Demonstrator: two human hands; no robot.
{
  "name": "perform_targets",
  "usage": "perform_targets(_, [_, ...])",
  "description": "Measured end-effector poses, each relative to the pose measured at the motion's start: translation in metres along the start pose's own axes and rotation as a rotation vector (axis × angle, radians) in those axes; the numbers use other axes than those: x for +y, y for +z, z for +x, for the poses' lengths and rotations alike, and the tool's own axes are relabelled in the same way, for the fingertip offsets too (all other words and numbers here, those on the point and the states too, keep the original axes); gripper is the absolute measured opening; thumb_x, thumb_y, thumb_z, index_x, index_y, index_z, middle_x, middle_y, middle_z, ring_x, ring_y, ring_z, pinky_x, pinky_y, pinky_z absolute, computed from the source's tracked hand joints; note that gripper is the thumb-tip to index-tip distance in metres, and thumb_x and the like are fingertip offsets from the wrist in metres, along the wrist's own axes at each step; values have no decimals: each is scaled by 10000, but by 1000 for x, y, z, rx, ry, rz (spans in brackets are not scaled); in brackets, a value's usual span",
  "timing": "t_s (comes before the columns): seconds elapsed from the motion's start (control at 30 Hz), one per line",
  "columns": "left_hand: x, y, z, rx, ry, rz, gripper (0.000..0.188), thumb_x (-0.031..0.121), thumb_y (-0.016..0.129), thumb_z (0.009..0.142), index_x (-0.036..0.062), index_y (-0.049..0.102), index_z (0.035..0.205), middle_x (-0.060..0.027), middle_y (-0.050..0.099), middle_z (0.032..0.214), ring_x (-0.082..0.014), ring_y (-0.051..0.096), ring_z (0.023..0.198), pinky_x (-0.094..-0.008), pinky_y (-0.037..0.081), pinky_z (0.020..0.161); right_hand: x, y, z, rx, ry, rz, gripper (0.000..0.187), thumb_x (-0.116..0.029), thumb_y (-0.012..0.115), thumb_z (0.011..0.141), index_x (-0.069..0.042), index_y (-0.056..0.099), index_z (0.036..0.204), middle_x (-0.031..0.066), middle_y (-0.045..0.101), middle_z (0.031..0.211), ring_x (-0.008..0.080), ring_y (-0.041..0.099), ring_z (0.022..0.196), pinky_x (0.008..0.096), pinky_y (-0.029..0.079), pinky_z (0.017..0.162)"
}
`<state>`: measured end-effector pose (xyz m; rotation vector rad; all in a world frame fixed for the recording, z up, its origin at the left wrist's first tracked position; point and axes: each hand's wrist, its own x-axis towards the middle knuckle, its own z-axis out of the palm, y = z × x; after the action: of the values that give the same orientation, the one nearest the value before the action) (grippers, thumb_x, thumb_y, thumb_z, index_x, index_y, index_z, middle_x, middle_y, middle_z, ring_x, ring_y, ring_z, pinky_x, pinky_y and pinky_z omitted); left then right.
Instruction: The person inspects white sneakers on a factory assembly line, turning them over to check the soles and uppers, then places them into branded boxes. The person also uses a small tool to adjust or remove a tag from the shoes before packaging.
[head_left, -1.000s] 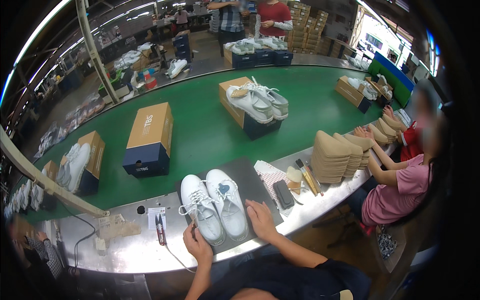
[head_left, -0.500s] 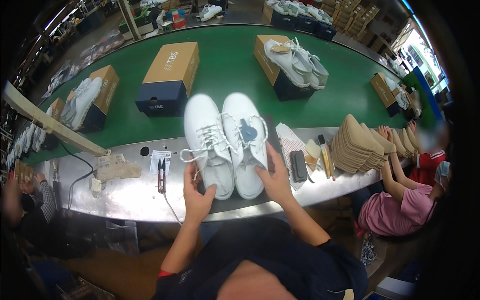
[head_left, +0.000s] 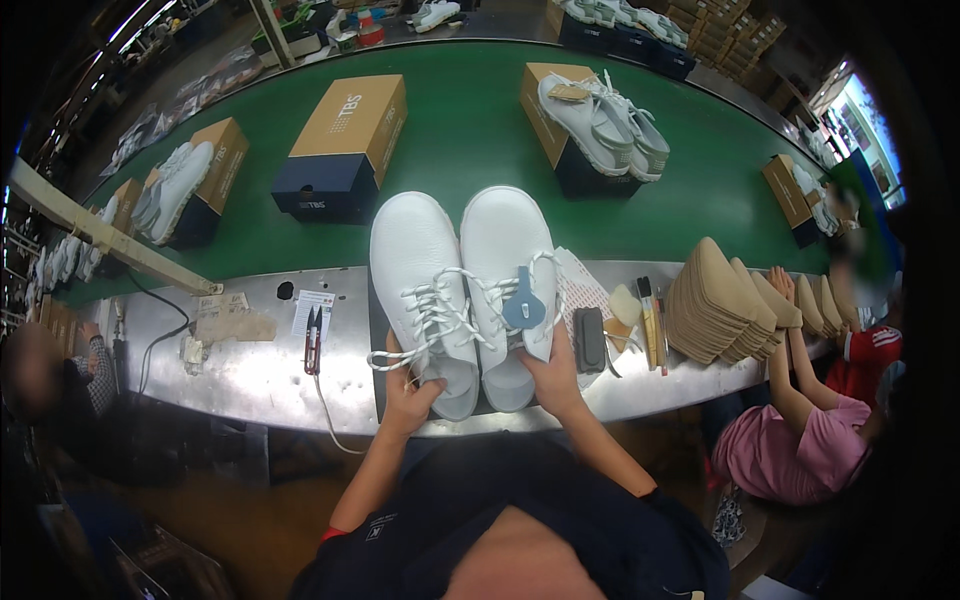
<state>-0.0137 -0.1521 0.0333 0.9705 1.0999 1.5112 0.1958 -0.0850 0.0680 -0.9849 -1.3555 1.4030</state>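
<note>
I hold a pair of white lace-up shoes side by side over the bench edge, toes pointing away from me. My left hand (head_left: 405, 402) grips the left shoe (head_left: 413, 235) near its heel, the thumb inside the opening. The right shoe (head_left: 503, 222) is gripped by my right hand (head_left: 554, 382) at the heel's outer side, its thumb at the collar. White laces are threaded through both, a loop hanging out left of the left shoe. A blue tag (head_left: 523, 308) lies on the right shoe's laces. The fingers beneath the shoes are hidden.
Thread snips (head_left: 313, 345) on a cord lie left; a dark grey block (head_left: 590, 340) and stacked tan shoe-shaped inserts (head_left: 712, 305) sit right. Beyond, a green belt (head_left: 450, 110) carries a shoe box (head_left: 350, 125) and another white pair (head_left: 600, 125) on a box. Co-workers sit at both sides.
The shoes appear slightly larger and have shifted a little right, with the toes farther apart. Both hands still hold them. The whole view has shifted slightly.
</note>
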Motion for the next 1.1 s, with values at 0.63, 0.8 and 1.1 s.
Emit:
perform_targets(0.63, [-9,-12,0,177,-160,107,551,127,592,968,-10,365,1451,-177,477,1402,-227,473,1267,-350,384,1061,45,-9,5,-33,274,-40,685,-207,646,959,41,302,1496,171,467,1415,215,483,1269,330,425,1019])
perform_targets(0.8, [-12,-17,-6,242,-185,171,484,128,569,984,3,415,1425,-143,516,1379,-209,494,1263,-339,375,1076,45,-4,5,-13,248,8,651,-176,648,950,12,335,1488,136,478,1399,201,497,1229,325,430,1006])
perform_targets(1.1, [0,-27,-18,290,-361,93,442,155,611,977,-40,493,1357,-142,615,1217,-171,578,1097,-296,434,998,44,-1,4,4,211,-25,627,-167,616,960,4,329,1491,133,467,1391,208,491,1214,320,430,992])
